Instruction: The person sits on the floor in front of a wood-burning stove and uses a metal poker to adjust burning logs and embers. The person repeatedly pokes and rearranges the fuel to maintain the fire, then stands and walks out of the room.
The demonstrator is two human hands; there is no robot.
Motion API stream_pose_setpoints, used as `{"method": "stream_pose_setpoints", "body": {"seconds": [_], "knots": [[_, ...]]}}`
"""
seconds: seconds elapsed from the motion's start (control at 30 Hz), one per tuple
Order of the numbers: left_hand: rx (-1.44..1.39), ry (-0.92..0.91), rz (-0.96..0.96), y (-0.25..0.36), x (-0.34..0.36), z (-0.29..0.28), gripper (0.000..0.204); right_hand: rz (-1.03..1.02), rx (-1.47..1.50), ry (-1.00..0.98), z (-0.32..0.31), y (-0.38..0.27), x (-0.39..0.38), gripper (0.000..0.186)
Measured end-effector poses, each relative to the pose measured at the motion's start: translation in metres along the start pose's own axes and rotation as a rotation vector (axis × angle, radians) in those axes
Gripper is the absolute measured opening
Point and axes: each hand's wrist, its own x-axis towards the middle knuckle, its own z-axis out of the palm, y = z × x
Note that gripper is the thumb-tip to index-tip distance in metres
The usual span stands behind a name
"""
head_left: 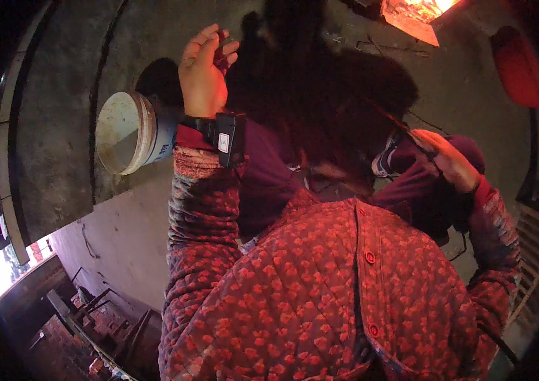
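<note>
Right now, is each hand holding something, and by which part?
The right hand seems to grip a thin dark stick near one end; whether the left hand holds anything cannot be told.

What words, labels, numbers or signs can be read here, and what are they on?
Bucket: blue lettering on its side, partly turned from view; I won't copy it.
Wrist box: white label, print too small to read.
I make out no other writing.
</note>
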Motion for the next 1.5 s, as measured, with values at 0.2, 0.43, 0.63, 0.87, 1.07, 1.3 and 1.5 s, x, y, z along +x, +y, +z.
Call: {"method": "stream_pose_setpoints", "body": {"seconds": [0.2, 0.43, 0.63, 0.87, 1.07, 1.3, 1.5], "knots": [[-0.030, -0.082, 0.017, 0.000, 0.003, 0.011, 0.024, 0.001, -0.550, -0.017, 0.008, 0.009, 0.038, 0.047], [0.028, -0.147, -0.003, -0.006, 0.005, 0.032, 0.030, -0.123, -1.176, 0.003, 0.024, 0.019, 0.024, 0.076], [0.011, -0.179, -0.003, -0.009, 0.005, 0.044, 0.028, -0.187, -1.460, 0.010, 0.033, 0.020, 0.015, 0.065], [0.009, -0.193, -0.024, -0.015, 0.005, 0.056, 0.028, -0.087, -1.330, 0.007, 0.017, 0.048, 0.024, 0.043], [0.075, -0.217, -0.011, -0.020, 0.004, 0.063, 0.027, -0.141, -1.162, 0.022, 0.010, 0.060, 0.021, 0.041], [0.071, -0.251, -0.035, -0.022, 0.005, 0.062, 0.028, -0.185, -1.133, 0.148, 0.008, 0.054, -0.050, 0.048], [0.109, -0.249, -0.045, -0.025, 0.007, 0.061, 0.028, -0.143, -1.010, 0.296, 0.030, 0.042, -0.117, 0.066]]}}
